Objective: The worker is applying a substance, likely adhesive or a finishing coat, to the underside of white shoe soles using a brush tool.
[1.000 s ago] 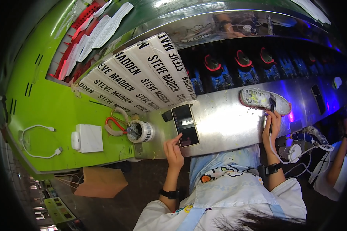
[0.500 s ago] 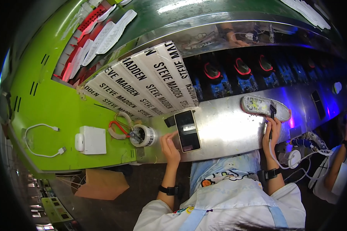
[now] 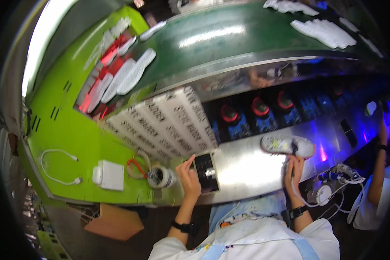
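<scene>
On the metal ledge lies a pale shoe sole (image 3: 275,144) with its ribbed hollow face up. My right hand (image 3: 294,171) is closed around a black-headed brush (image 3: 295,146), whose head rests on the sole's right half. A white tube trails from its handle. My left hand (image 3: 189,180) is beside a smartphone (image 3: 206,173) lying face up on the ledge; its fingers are extended along the phone's upper left edge. Whether they press on the phone I cannot tell.
A patterned box panel (image 3: 162,125) stands behind the phone. To the left are a white tub (image 3: 162,177), red-handled scissors (image 3: 137,168), a white box (image 3: 111,175) and a cable (image 3: 58,151). Green conveyor (image 3: 229,41) carries white soles. Another person's arm (image 3: 379,169) is far right.
The whole view has tilted, so the bench sits lower in the picture. My left hand has slid farther along the phone's left edge. My right hand keeps the brush at the sole.
</scene>
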The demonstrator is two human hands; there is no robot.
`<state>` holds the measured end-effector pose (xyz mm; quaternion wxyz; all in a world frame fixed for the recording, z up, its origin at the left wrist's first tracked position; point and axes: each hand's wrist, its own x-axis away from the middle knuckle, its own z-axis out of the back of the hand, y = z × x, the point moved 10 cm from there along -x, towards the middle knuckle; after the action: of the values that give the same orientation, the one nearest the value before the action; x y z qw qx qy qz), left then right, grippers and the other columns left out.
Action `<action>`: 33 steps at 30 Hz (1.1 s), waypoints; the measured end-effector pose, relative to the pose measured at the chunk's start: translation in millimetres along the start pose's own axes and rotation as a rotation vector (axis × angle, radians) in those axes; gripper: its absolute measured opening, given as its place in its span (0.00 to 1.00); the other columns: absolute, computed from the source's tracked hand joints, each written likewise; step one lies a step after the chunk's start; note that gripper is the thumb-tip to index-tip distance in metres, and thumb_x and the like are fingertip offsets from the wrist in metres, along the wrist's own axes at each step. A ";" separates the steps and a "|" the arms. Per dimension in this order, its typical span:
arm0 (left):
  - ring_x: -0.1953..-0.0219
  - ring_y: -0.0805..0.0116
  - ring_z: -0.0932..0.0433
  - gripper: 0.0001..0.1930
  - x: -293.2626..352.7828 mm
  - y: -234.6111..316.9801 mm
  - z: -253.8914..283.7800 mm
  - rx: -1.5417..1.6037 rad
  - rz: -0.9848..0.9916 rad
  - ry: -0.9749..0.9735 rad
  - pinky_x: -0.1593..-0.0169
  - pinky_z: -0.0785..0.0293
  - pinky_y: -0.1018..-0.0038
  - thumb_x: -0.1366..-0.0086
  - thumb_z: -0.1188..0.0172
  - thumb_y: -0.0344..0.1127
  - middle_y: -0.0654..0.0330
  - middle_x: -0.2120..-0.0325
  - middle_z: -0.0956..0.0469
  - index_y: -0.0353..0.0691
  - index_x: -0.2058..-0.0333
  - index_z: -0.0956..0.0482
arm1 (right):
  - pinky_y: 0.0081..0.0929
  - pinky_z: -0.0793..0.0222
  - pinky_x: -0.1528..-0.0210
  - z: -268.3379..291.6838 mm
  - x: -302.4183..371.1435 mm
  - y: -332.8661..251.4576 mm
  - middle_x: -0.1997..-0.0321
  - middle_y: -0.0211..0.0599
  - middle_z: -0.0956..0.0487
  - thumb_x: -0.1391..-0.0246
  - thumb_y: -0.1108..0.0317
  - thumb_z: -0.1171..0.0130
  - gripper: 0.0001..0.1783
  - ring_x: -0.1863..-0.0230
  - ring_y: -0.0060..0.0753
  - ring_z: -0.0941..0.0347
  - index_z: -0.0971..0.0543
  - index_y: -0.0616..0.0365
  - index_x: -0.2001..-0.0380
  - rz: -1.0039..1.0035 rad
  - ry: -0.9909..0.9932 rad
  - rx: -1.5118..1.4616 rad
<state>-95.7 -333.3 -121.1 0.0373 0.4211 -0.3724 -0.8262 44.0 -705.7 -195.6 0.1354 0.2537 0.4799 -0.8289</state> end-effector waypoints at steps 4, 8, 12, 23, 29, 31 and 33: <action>0.59 0.56 0.27 0.13 -120.0 161.0 -41.0 0.103 -0.390 -0.212 0.55 0.32 0.67 0.36 0.56 0.34 0.51 0.64 0.24 0.31 0.63 0.27 | 0.31 0.39 0.49 8.4 5.2 10.9 0.53 0.53 0.33 0.44 0.74 0.53 0.11 0.53 0.47 0.34 0.26 0.65 0.59 -0.039 0.004 -0.110; 0.63 0.57 0.26 0.10 -224.5 253.3 -125.8 0.250 -0.608 -0.380 0.57 0.31 0.70 0.36 0.54 0.30 0.52 0.66 0.24 0.33 0.65 0.24 | 0.32 0.39 0.48 9.7 0.6 -3.1 0.55 0.51 0.31 0.45 0.74 0.54 0.13 0.53 0.45 0.33 0.28 0.65 0.56 0.047 0.008 -0.151; 0.46 0.49 0.36 0.25 -292.4 275.6 -305.4 -0.155 -0.708 -0.563 0.42 0.42 0.59 0.38 0.51 0.45 0.51 0.46 0.34 0.40 0.45 0.37 | 0.33 0.39 0.48 12.2 0.6 -3.9 0.54 0.50 0.29 0.46 0.74 0.53 0.18 0.52 0.45 0.32 0.30 0.65 0.51 0.027 0.070 -0.201; 0.43 0.48 0.38 0.23 -360.2 258.2 -391.1 -0.635 -0.040 -0.303 0.46 0.41 0.54 0.42 0.50 0.42 0.49 0.44 0.40 0.39 0.50 0.30 | 0.29 0.35 0.53 33.9 -5.1 9.8 0.56 0.45 0.27 0.53 0.78 0.44 0.17 0.58 0.40 0.29 0.25 0.65 0.56 -0.010 0.150 -0.262; 0.73 0.74 0.28 0.10 -369.6 199.2 -297.9 0.173 -0.043 -0.537 0.69 0.31 0.75 0.46 0.42 0.32 0.61 0.76 0.25 0.41 0.64 0.25 | 0.25 0.35 0.51 31.3 0.5 12.6 0.51 0.43 0.31 0.52 0.79 0.44 0.15 0.54 0.37 0.29 0.23 0.61 0.58 -0.080 0.122 -0.366; 0.72 0.72 0.27 0.14 -319.8 216.0 -234.5 0.449 -0.021 -0.370 0.68 0.30 0.74 0.44 0.44 0.28 0.61 0.74 0.25 0.38 0.58 0.27 | 0.25 0.35 0.51 41.7 -1.4 5.9 0.53 0.44 0.29 0.54 0.80 0.43 0.14 0.54 0.37 0.29 0.23 0.61 0.61 -0.099 0.149 -0.350; 0.70 0.72 0.26 0.22 -259.0 201.4 -203.1 0.705 0.145 -0.417 0.65 0.29 0.74 0.46 0.43 0.31 0.56 0.72 0.24 0.33 0.52 0.32 | 0.25 0.36 0.50 45.8 -3.7 9.9 0.57 0.40 0.26 0.54 0.79 0.41 0.11 0.54 0.33 0.29 0.22 0.61 0.64 -0.141 0.238 -0.446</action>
<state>166.9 -499.7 107.5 -0.1273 0.2045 -0.6609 -0.7107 38.4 -750.4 -182.0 0.0724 0.2791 0.6796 -0.6745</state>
